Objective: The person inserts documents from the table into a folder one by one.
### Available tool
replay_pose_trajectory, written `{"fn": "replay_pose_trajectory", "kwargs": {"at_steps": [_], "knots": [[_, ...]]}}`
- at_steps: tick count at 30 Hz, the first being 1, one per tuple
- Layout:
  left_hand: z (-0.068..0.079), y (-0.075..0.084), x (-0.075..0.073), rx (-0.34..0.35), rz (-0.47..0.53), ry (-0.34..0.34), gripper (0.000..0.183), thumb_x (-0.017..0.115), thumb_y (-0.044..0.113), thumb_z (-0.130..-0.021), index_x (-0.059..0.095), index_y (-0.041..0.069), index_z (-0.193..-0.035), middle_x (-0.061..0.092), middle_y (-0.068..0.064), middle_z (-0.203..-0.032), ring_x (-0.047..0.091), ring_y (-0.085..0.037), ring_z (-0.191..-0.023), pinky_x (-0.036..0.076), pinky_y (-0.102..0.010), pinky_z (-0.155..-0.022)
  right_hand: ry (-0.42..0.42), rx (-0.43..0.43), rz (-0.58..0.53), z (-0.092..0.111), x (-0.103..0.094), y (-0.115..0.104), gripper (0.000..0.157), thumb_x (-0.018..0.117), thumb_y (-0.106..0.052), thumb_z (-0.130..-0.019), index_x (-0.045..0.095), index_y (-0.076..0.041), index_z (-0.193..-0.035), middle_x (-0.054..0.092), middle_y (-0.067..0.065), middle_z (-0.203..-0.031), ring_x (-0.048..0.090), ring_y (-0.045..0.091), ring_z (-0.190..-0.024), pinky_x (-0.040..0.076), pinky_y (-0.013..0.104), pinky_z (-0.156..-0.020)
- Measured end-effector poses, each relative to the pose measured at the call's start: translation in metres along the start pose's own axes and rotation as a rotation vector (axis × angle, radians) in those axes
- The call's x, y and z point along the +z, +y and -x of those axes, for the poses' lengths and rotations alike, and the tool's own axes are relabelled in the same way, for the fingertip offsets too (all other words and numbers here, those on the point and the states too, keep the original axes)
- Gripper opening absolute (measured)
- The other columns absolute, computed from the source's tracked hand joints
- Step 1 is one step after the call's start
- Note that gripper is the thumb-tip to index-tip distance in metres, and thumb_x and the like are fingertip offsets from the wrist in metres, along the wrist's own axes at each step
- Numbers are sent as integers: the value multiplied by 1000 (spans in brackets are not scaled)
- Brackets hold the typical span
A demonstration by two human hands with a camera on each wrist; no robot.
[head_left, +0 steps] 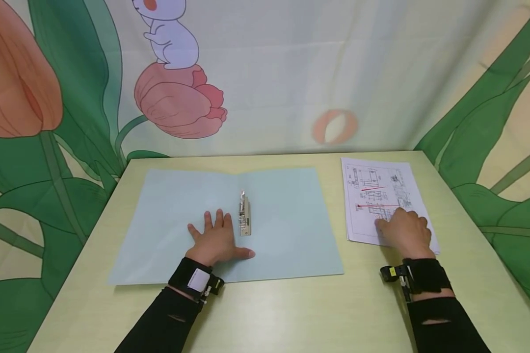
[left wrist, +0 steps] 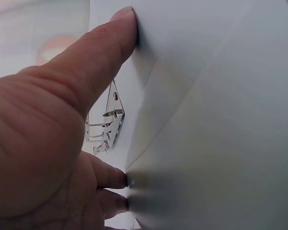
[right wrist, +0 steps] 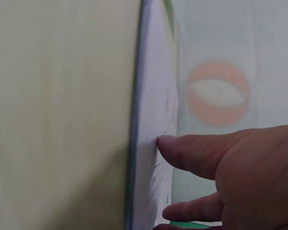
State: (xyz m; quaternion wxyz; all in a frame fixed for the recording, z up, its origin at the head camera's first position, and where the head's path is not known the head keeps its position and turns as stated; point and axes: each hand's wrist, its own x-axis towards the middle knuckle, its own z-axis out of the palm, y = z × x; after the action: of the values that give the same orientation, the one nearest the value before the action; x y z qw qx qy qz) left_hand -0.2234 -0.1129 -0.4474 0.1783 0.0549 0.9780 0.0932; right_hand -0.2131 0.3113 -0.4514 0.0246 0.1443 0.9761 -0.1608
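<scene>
A light blue folder (head_left: 287, 220) lies spread flat, with a metal file clip (head_left: 245, 215) fixed near its fold. My left hand (head_left: 216, 242) rests on the folder just left of the clip, fingers spread and thumb pointing right. Seen from the left wrist, the clip (left wrist: 113, 112) shows behind the thumb. To the right is a stack of printed sheets (head_left: 366, 171) with technical drawings and red lines on top. My right hand (head_left: 408, 235) touches the lower right part of the stack. In the right wrist view its thumb tip meets the top sheet (right wrist: 151, 110), with the fingers extended lower down.
The pale wooden table (head_left: 291, 314) carries both the folder and the sheets, with a strip of tabletop between them. Behind it hangs a curtain (head_left: 269, 73) printed with flowers and leaves. Both wrists wear black straps with small cameras.
</scene>
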Motion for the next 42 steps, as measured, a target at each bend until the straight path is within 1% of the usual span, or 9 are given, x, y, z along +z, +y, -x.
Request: {"fn": "replay_pose_trajectory", "kwargs": {"at_steps": [5,11,14,19,24,27,32,36,42], "knots": [[0,-1,-1,-5,-13,3,127,68,76,-66,14,-1,-152,7,-24,-160,-5,-47,-142,-1,-81,-100,-18,-23,58,2,9,-10,56,61,-42,-90,60,15,-94,48,30,-91,41,50,-89,39,61,-68],[0,-2,-3,-6,-11,6,127,68,76,-66,15,0,-152,8,-24,-160,-5,-47,-142,0,-81,-101,15,-40,36,-1,13,-21,53,62,-41,-89,61,12,-92,50,27,-89,43,47,-87,39,59,-66],[0,-1,-3,-3,-4,2,127,68,76,-66,15,0,-152,8,-24,-160,-5,-47,-142,0,-81,-101,23,-14,-4,-4,9,-13,51,61,-39,-90,60,12,-93,49,27,-88,44,46,-85,39,53,-60],[0,0,-2,0,-7,-4,127,68,76,-66,14,0,-153,8,-24,-160,-5,-48,-142,0,-81,-100,18,73,-82,-5,0,10,52,55,-37,-93,56,15,-99,45,29,-92,44,43,-83,36,45,-54],[0,0,-1,-2,-14,-5,127,68,76,-66,14,0,-153,7,-24,-160,-6,-47,-142,0,-82,-100,-31,163,-103,-6,-5,23,60,56,-43,-92,53,16,-105,40,30,-93,47,41,-77,36,46,-55],[-1,0,0,-3,-12,-8,128,68,76,-66,13,0,-153,7,-24,-160,-6,-47,-142,-1,-81,-100,-50,194,-104,-8,-5,25,69,58,-49,-91,49,16,-110,38,30,-93,47,41,-75,36,46,-56],[0,0,0,0,-12,-7,128,68,76,-66,13,0,-153,7,-24,-160,-6,-47,-142,0,-82,-100,-23,211,-92,-10,-6,25,80,62,-54,-86,43,19,-115,36,31,-93,46,42,-74,37,45,-55],[0,1,-1,6,-17,-8,128,68,77,-66,14,0,-153,7,-24,-160,-5,-48,-142,0,-82,-100,-2,220,-96,-10,-8,25,77,64,-50,-86,43,19,-114,36,31,-94,46,42,-73,36,45,-55],[1,3,-2,8,-27,-22,127,67,76,-67,13,0,-153,6,-24,-160,-6,-47,-142,1,-81,-101,45,217,-107,-8,-11,29,65,64,-37,-89,42,18,-114,40,32,-94,48,46,-77,37,49,-57]]}}
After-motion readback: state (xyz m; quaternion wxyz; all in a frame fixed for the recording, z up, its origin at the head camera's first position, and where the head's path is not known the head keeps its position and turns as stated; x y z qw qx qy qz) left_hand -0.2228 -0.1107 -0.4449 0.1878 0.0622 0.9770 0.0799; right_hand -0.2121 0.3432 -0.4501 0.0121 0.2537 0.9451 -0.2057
